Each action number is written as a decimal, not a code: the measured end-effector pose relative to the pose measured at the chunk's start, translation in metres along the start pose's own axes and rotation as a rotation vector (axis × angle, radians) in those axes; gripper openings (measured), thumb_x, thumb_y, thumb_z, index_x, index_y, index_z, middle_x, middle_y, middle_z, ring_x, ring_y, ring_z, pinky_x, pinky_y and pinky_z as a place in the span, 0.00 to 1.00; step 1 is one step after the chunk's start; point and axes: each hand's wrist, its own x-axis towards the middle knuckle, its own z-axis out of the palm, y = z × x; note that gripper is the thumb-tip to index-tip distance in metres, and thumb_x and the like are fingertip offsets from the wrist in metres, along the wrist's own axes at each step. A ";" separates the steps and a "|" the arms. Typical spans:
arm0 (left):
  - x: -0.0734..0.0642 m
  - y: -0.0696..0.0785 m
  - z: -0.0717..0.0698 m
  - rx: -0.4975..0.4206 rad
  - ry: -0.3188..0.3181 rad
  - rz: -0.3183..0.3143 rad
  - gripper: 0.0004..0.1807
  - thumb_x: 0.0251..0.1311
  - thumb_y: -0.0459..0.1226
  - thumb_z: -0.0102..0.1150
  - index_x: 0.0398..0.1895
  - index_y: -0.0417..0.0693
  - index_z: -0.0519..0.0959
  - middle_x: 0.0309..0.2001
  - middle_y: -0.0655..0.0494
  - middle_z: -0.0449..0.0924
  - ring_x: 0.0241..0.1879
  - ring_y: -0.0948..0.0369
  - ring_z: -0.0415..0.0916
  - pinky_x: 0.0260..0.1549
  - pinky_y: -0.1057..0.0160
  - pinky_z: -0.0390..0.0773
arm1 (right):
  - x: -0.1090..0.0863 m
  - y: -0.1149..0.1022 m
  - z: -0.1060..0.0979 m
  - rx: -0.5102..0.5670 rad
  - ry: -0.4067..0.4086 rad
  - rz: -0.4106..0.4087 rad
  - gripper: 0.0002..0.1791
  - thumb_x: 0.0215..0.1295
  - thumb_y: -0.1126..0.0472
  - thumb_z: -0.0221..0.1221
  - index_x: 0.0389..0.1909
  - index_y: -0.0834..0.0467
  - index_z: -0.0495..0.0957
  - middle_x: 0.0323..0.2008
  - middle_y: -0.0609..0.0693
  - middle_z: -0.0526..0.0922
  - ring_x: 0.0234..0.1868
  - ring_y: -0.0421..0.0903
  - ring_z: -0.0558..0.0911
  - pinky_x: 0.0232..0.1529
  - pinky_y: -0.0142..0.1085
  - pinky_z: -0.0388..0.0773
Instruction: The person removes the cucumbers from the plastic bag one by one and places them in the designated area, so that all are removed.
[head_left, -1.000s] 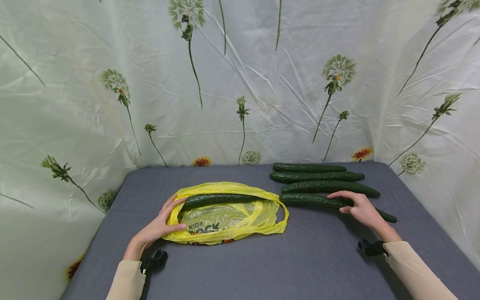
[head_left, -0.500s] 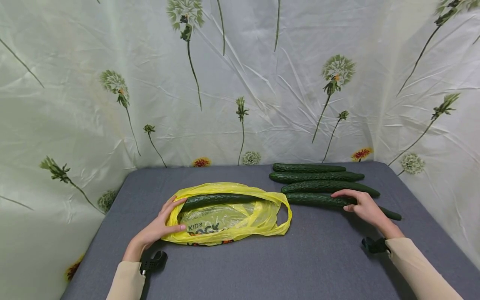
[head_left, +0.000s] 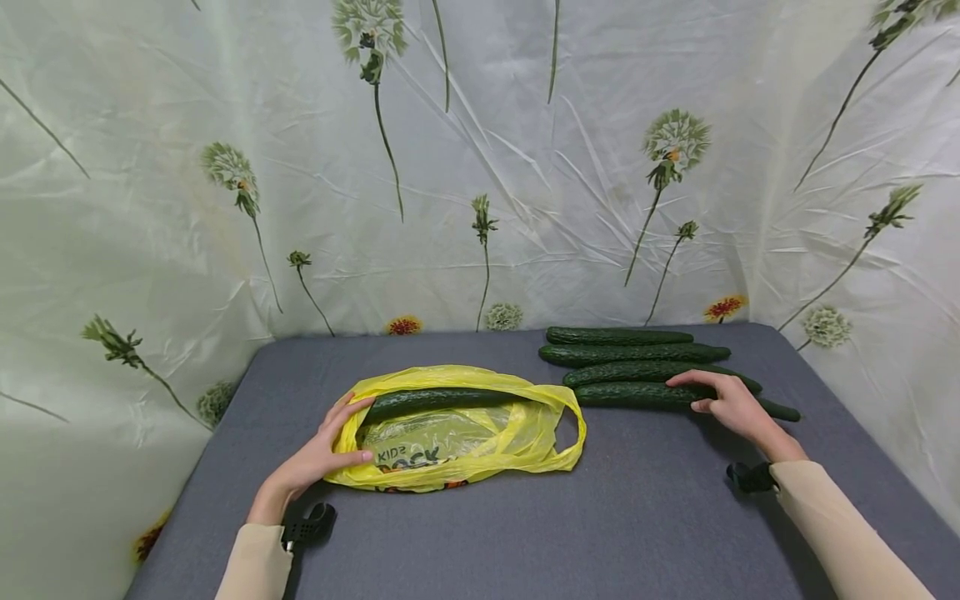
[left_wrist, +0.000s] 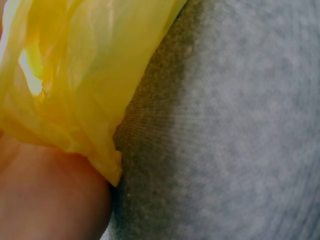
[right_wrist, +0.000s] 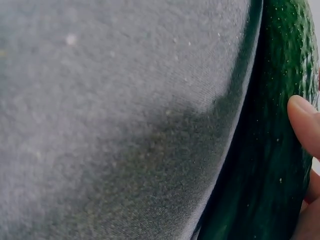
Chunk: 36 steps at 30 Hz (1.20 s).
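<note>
A yellow plastic bag (head_left: 491, 468) with printed lettering lies on its side, its mouth gaping upward. Inside it, along the far edge, rests a dark green cucumber (head_left: 442, 400). My left hand (head_left: 318, 454) holds the bag's left end, thumb and fingers spread across the opening; in the left wrist view yellow plastic (left_wrist: 95, 85) drapes against the hand. On the right, my right hand (head_left: 735, 408) grips the nearest loose cucumber (head_left: 622, 394) from above, toward its right end. Its thumb (right_wrist: 304, 120) presses the bumpy skin in the right wrist view. The bag's handle loop reaches this cucumber's left tip.
Behind the gripped cucumber, three more lie side by side: a near one (head_left: 615, 372), a middle one (head_left: 630, 355) and a far one (head_left: 618, 335). A grey cloth (head_left: 525, 542) covers the table. A floral curtain (head_left: 555, 233) hangs behind and at the sides.
The gripped cucumber has shifted slightly right and its right end has swung away from me, nearer the others. The bag's handle loop has spread a little rightward. My left hand stays put.
</note>
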 end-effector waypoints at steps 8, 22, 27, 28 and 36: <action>0.000 -0.001 0.001 -0.004 -0.003 -0.002 0.41 0.59 0.39 0.64 0.74 0.56 0.55 0.75 0.45 0.24 0.70 0.36 0.22 0.51 0.22 0.40 | 0.002 0.006 0.000 -0.022 0.017 0.021 0.24 0.53 0.81 0.59 0.53 0.65 0.78 0.54 0.69 0.75 0.58 0.70 0.68 0.49 0.63 0.67; 0.001 -0.001 0.000 -0.003 -0.005 0.000 0.41 0.59 0.39 0.64 0.74 0.57 0.55 0.75 0.46 0.24 0.70 0.36 0.22 0.51 0.22 0.40 | 0.003 0.016 0.007 -0.070 0.125 -0.015 0.23 0.50 0.81 0.62 0.49 0.65 0.79 0.50 0.68 0.77 0.53 0.69 0.72 0.44 0.61 0.70; 0.002 -0.001 0.000 0.003 -0.001 0.004 0.42 0.59 0.40 0.64 0.74 0.57 0.55 0.75 0.46 0.24 0.70 0.36 0.22 0.51 0.22 0.40 | 0.002 0.017 0.014 -0.111 0.187 -0.051 0.23 0.48 0.83 0.61 0.46 0.65 0.80 0.46 0.63 0.77 0.51 0.66 0.71 0.44 0.61 0.68; 0.002 -0.001 0.000 0.002 -0.002 0.003 0.42 0.59 0.40 0.64 0.74 0.57 0.55 0.75 0.46 0.24 0.70 0.36 0.22 0.51 0.22 0.40 | 0.002 0.018 0.015 -0.117 0.195 -0.050 0.23 0.48 0.84 0.61 0.46 0.65 0.80 0.45 0.63 0.77 0.51 0.66 0.71 0.45 0.62 0.68; 0.001 -0.001 -0.001 0.016 0.003 -0.007 0.42 0.59 0.40 0.64 0.74 0.58 0.54 0.75 0.46 0.24 0.70 0.36 0.23 0.51 0.22 0.40 | 0.001 0.015 0.018 -0.100 0.199 0.002 0.19 0.52 0.80 0.61 0.46 0.66 0.79 0.45 0.64 0.77 0.51 0.67 0.70 0.46 0.63 0.65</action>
